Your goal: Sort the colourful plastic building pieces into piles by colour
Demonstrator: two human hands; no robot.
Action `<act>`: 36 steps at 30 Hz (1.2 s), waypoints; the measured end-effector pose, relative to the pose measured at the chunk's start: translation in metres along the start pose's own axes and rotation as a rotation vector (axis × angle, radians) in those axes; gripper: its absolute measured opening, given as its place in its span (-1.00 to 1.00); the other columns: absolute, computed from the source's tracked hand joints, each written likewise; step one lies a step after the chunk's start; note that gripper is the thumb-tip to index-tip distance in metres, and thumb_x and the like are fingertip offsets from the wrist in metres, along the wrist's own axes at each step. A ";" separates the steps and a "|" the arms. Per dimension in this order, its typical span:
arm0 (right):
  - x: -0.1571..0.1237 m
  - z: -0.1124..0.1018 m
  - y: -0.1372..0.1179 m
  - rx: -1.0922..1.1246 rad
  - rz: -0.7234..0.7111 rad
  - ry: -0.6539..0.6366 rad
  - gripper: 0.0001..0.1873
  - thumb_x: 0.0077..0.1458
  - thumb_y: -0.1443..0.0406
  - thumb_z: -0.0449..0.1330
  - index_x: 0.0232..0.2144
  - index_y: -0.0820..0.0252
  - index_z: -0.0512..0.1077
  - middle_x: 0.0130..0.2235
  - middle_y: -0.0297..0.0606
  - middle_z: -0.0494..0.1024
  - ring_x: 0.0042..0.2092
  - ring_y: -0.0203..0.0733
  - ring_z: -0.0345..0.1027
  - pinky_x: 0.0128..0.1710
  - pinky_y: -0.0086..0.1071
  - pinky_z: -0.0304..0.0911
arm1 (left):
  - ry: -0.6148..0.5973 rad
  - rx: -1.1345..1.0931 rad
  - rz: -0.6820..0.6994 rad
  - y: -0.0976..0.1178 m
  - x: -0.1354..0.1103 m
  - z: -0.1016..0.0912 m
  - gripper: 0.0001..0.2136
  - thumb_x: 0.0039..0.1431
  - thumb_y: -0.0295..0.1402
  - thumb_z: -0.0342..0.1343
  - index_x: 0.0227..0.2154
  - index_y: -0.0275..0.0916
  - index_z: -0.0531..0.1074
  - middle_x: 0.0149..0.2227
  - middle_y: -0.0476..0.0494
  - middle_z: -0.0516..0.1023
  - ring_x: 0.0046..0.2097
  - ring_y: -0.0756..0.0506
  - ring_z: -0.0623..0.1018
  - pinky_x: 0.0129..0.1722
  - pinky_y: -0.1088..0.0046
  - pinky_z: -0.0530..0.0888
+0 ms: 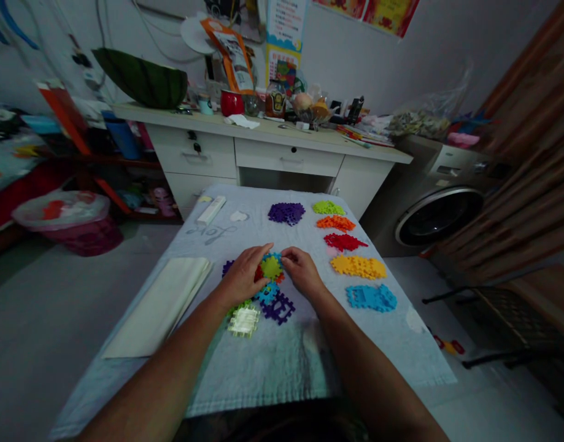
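A cluster of toothed, interlocking plastic building pieces lies between my hands, with a yellow-green gear-shaped piece (272, 267) on top. Blue and red-orange pieces show around and under it. My left hand (245, 274) curls over the cluster's left side, thumb and fingers gripping it. At its right edge, the bent fingers of my right hand (302, 270) pinch close to a blue rim; whatever sits between those fingertips is hidden. Nearer me, a blue toothed piece (267, 293), an openwork purple piece (278, 308) and a pale green square piece (243, 320) adjoin the cluster.
On the cloth-covered table (263, 362), piles of purple (286, 213), lime (328, 207), orange (336, 223), red (345, 242), yellow (358, 266) and blue pieces (371, 297) lie apart. Left are a folded cream cloth (159, 307) and white box (212, 210). Behind stands a cluttered desk (286, 161).
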State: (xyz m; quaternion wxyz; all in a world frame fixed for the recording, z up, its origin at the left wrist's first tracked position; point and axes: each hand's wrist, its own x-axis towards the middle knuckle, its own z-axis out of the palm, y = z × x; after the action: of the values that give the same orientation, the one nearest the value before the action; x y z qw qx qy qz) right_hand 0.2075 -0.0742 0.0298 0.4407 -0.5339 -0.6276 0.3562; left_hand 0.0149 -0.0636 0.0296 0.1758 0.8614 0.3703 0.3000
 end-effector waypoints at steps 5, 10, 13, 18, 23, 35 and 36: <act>-0.010 -0.008 -0.002 -0.088 -0.084 0.138 -0.90 0.06 0.30 0.07 -0.35 0.16 0.37 -0.36 -0.32 0.45 -0.32 -0.24 0.32 -0.27 -0.39 0.26 | 0.021 0.015 -0.009 0.000 0.001 -0.001 -0.27 0.01 -0.38 0.20 0.27 -0.13 0.07 0.18 -0.24 0.28 0.20 -0.24 0.30 0.22 0.13 0.26; -0.014 -0.019 0.004 -0.387 -0.231 0.267 -0.84 0.02 0.42 0.05 -0.35 0.16 0.38 -0.27 -0.22 0.43 -0.15 -0.14 0.28 -0.08 -0.28 0.21 | -0.001 0.076 -0.026 -0.006 0.001 -0.001 -0.45 0.06 -0.32 0.18 0.15 -0.21 0.27 0.11 -0.25 0.37 0.15 -0.25 0.35 0.18 0.13 0.29; -0.014 -0.024 0.009 -0.469 -0.229 0.220 -0.73 -0.10 0.52 0.02 -0.35 0.17 0.39 -0.23 -0.19 0.41 -0.10 -0.11 0.25 -0.01 -0.23 0.17 | -0.026 0.104 -0.023 -0.008 0.001 -0.001 -0.60 0.08 -0.31 0.16 0.01 -0.21 0.40 0.02 -0.21 0.46 0.08 -0.23 0.40 0.12 0.16 0.33; -0.016 -0.029 0.011 -0.492 -0.179 0.080 -0.65 -0.19 0.55 -0.01 -0.36 0.17 0.41 -0.17 -0.22 0.41 -0.05 -0.14 0.23 0.02 -0.25 0.13 | -0.024 0.120 -0.036 -0.009 0.002 -0.002 -0.67 0.09 -0.30 0.15 -0.06 -0.23 0.46 0.00 -0.22 0.49 0.05 -0.23 0.43 0.09 0.17 0.34; -0.019 -0.033 0.009 -0.576 -0.116 -0.063 -0.47 -0.11 0.41 0.15 0.00 0.20 0.36 0.01 -0.15 0.42 0.05 -0.06 0.21 0.10 -0.15 0.07 | -0.026 0.123 -0.050 -0.012 0.001 -0.005 -0.68 0.13 -0.24 0.11 -0.07 -0.23 0.47 -0.03 -0.21 0.51 0.01 -0.21 0.45 0.06 0.19 0.35; -0.018 -0.040 0.003 -0.612 -0.108 -0.060 -0.46 -0.04 0.41 0.19 0.06 0.24 0.34 0.05 -0.11 0.44 0.05 -0.08 0.26 0.11 -0.18 0.14 | -0.034 0.111 -0.062 -0.017 0.001 -0.005 -0.67 0.10 -0.20 0.15 -0.10 -0.22 0.48 -0.04 -0.22 0.51 0.01 -0.22 0.45 0.07 0.20 0.34; -0.019 -0.043 0.000 -0.609 -0.122 -0.067 -0.47 -0.03 0.41 0.19 0.05 0.24 0.34 0.05 -0.10 0.44 0.06 -0.08 0.27 0.11 -0.19 0.14 | -0.037 0.113 -0.063 -0.017 0.001 -0.005 -0.67 0.10 -0.20 0.15 -0.10 -0.22 0.48 -0.03 -0.22 0.51 0.01 -0.22 0.45 0.07 0.20 0.34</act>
State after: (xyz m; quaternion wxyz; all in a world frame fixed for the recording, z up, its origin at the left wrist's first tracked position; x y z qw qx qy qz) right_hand 0.2487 -0.0940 0.0422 0.2600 -0.5906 -0.7505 0.1424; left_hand 0.0035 -0.0513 0.0250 0.1429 0.8632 0.4105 0.2569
